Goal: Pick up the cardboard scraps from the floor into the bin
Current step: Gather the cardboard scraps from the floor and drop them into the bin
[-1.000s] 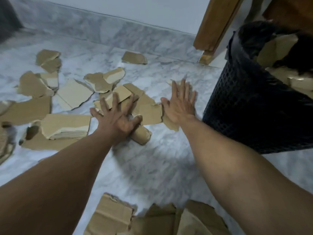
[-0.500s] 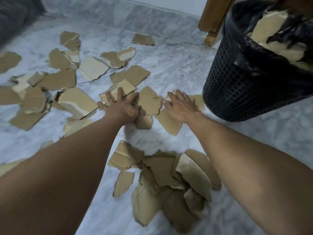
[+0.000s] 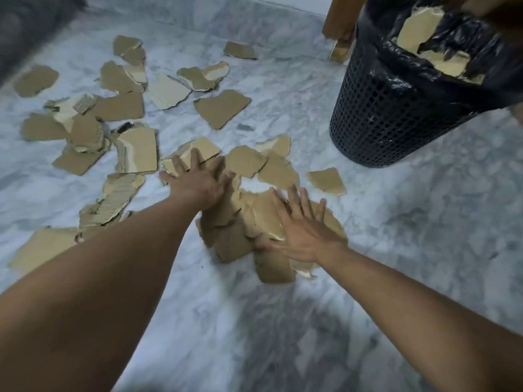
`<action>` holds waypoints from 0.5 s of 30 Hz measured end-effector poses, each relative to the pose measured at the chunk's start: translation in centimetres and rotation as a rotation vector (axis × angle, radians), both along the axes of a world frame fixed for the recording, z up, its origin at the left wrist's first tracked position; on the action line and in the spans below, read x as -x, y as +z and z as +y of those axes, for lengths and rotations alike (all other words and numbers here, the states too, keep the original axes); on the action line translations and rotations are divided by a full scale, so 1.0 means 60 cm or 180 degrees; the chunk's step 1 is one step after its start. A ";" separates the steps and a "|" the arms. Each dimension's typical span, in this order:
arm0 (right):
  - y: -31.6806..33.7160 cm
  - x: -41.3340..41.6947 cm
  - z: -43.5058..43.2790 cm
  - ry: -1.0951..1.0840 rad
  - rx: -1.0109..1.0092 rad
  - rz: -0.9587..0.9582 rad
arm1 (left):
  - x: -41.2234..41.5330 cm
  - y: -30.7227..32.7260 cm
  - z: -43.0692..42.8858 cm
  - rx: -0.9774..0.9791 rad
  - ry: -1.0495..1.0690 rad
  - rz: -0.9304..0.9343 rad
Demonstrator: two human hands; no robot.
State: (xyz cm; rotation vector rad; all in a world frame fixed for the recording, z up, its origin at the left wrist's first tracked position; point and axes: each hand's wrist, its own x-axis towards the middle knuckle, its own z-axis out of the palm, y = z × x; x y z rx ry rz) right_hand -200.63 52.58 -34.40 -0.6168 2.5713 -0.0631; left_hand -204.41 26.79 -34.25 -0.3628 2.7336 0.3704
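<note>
Torn brown cardboard scraps lie scattered over the grey marble floor (image 3: 424,236). A heap of scraps (image 3: 235,236) sits in the middle, between my two hands. My left hand (image 3: 198,182) lies flat with fingers spread on the scraps at the heap's far left side. My right hand (image 3: 302,227) rests flat with fingers spread on the heap's right side. Neither hand is closed around a piece. The black mesh bin (image 3: 396,108), lined with a black bag, stands at the upper right and holds several cardboard pieces (image 3: 418,32). One scrap (image 3: 327,181) lies alone between heap and bin.
More scraps (image 3: 113,108) are spread over the left half of the floor, some stacked. A wooden furniture leg (image 3: 339,32) stands behind the bin by the marble skirting. A dark object (image 3: 28,29) fills the top left corner.
Both hands have slid toward me, dragging scraps across the floor into the nearer heap. The view has tilted down, so the bin and far scraps sit lower in frame.
</note>
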 end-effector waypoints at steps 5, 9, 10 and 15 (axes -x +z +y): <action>0.002 0.047 -0.071 -0.0064 0.0618 0.0601 | -0.025 0.022 -0.017 0.0099 -0.0053 0.0549; 0.018 0.064 -0.041 -0.1004 0.0598 0.1234 | -0.039 0.020 -0.050 -0.0059 0.0519 0.0615; 0.014 0.069 -0.021 -0.1547 0.0426 0.1140 | -0.044 0.018 -0.055 -0.0224 0.0643 0.0330; -0.013 0.077 0.003 -0.2241 0.0137 0.0339 | -0.056 0.004 -0.033 -0.0163 0.0298 -0.0227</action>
